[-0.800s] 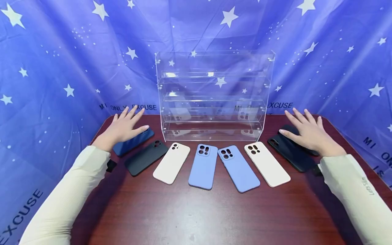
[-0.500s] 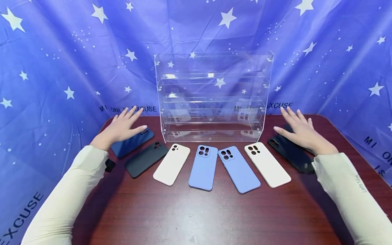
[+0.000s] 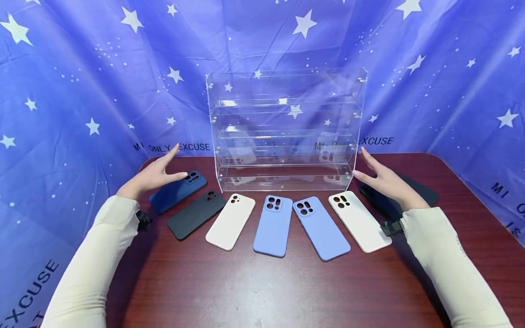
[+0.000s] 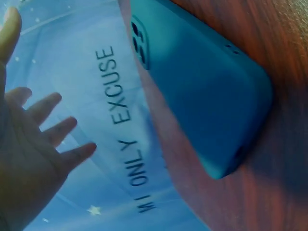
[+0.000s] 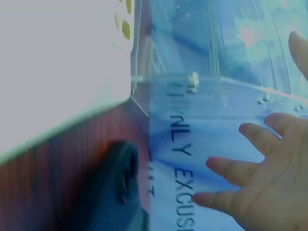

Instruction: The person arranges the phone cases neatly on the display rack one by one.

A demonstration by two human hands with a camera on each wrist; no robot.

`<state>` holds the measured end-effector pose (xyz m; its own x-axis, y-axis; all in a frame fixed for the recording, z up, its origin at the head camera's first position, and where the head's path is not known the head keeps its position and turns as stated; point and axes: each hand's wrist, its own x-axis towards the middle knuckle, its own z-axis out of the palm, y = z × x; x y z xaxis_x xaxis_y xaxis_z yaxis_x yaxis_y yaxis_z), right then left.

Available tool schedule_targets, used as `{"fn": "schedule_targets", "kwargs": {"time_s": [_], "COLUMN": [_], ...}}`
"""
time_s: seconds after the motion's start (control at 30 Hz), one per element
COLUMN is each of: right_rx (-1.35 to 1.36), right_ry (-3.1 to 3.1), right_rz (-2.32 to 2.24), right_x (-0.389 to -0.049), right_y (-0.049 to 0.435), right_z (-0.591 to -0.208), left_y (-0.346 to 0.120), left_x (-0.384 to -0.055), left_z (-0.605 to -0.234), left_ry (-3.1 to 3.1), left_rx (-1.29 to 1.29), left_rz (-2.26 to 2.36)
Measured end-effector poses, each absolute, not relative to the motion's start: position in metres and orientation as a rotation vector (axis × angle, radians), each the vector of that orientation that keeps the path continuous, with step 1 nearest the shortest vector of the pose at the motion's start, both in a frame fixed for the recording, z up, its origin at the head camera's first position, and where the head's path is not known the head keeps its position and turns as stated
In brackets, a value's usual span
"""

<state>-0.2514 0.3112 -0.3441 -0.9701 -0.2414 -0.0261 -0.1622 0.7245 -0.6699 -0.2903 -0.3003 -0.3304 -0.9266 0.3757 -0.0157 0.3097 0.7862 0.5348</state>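
My left hand (image 3: 153, 175) hovers with fingers extended over the dark blue phone case (image 3: 178, 191) at the left; in the left wrist view that case (image 4: 207, 91) lies apart from the spread fingers. My right hand (image 3: 383, 180), fingers stretched out, is at the right side of the clear acrylic display rack (image 3: 287, 182), its thumb tip overlapping the rack's edge in the head view. Beneath it lie dark phone cases (image 3: 418, 187), partly hidden by the hand. In the right wrist view, the hand (image 5: 274, 173) holds nothing and the rack's side panel (image 5: 231, 96) stands beyond it.
Several more phone cases fan across the brown table (image 3: 262, 291): a black one (image 3: 194, 216), a white one (image 3: 229, 223), two light blue ones (image 3: 272, 228) and another white one (image 3: 358, 223). A blue star-patterned curtain (image 3: 262, 36) encloses the back and sides.
My right hand has moved left toward the rack's side and turned, its palm now facing inward. The left hand has turned inward too, shifting slightly left. The phone cases and rack stay in place.
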Motion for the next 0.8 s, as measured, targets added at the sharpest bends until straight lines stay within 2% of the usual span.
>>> {"fn": "schedule_targets", "kwargs": {"time_s": [0.3, 0.53, 0.8], "right_rx": [-0.260, -0.092, -0.099], "right_ry": [2.803, 2.831, 2.770], "right_rz": [-1.408, -1.553, -1.800], "right_x": [-0.256, -0.260, -0.267], "right_y": [0.296, 0.290, 0.284], "right_z": [-0.354, -0.358, -0.365], "left_y": [-0.310, -0.321, -0.329], "left_x": [-0.302, -0.311, -0.315], "left_z": [-0.347, -0.358, -0.373], "left_ry": [2.683, 2.605, 2.461], "left_rx": [0.505, 0.428, 0.456], "left_rz": [1.232, 1.267, 1.343]}}
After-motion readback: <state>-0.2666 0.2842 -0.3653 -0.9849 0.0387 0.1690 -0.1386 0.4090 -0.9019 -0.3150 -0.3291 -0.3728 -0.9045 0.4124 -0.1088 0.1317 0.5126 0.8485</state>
